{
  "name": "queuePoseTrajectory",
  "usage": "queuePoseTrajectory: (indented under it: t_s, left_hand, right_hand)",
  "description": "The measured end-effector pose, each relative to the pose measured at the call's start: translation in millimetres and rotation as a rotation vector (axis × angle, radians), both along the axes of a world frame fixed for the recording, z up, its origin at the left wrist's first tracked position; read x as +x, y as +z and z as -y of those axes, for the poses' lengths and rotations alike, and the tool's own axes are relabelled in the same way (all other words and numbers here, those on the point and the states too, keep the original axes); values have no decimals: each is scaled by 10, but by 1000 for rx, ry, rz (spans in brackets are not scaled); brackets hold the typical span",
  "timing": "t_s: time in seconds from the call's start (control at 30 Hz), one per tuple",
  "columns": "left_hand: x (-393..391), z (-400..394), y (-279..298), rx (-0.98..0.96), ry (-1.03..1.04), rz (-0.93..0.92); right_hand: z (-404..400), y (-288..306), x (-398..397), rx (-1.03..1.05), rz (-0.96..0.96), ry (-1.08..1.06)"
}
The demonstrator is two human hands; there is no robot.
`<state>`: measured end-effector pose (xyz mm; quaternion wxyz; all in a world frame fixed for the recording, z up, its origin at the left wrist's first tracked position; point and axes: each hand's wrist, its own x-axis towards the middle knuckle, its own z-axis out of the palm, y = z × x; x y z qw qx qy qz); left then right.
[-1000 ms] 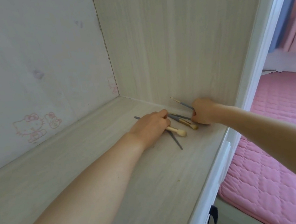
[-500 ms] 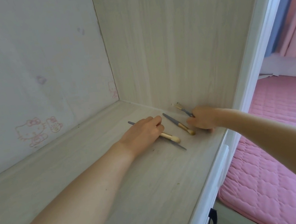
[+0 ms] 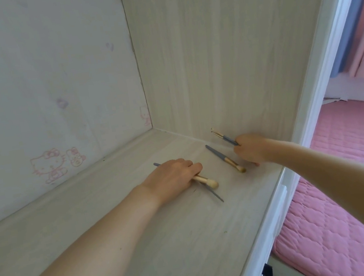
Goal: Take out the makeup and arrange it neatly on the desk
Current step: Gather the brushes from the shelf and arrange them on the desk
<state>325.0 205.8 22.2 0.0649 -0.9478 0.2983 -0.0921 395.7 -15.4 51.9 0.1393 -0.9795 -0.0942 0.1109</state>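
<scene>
Several slim makeup brushes with grey-blue handles lie on the pale wood desk (image 3: 173, 245). My left hand (image 3: 172, 177) rests palm down over one brush with a cream tuft (image 3: 209, 182); its handle end pokes out past my knuckles. A second thin grey handle (image 3: 215, 195) sticks out beneath that tuft. Another brush (image 3: 225, 158) lies loose between my hands. My right hand (image 3: 252, 149) is closed on a fine-tipped brush (image 3: 222, 135), whose tip is raised against the wooden side panel.
The desk sits in a corner: a white wall with pink cartoon stickers (image 3: 57, 163) on the left, a wood-grain panel (image 3: 223, 60) behind. The desk's white front edge (image 3: 272, 214) drops to a pink quilted bed (image 3: 344, 220). Pink and blue curtains (image 3: 362, 23) hang at the right.
The brushes were bunched under both hands; now they lie spread apart. My left hand slid left with the cream-tufted brush, and my right hand lifted the fine-tipped brush toward the panel.
</scene>
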Motion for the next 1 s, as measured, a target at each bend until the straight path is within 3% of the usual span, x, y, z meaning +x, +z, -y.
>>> queuePoseTrajectory:
  t_s: [0.23, 0.4, 0.57, 0.7, 1.0]
  left_hand:
    - [18, -70, -6, -54, 46, -92]
    - [-45, 23, 35, -248, 186, -193]
    - [-107, 129, 51, -368, 359, -235]
    - [-152, 83, 57, -437, 457, -230]
    - [-175, -25, 64, -401, 701, -263]
  right_hand:
    - [-22, -39, 98, -45, 69, 29]
    - [-53, -96, 211, -64, 209, 86]
    - [5, -147, 178, -160, 231, 378]
    - [-5, -155, 183, -160, 247, 459]
    - [-85, -109, 86, -62, 205, 496]
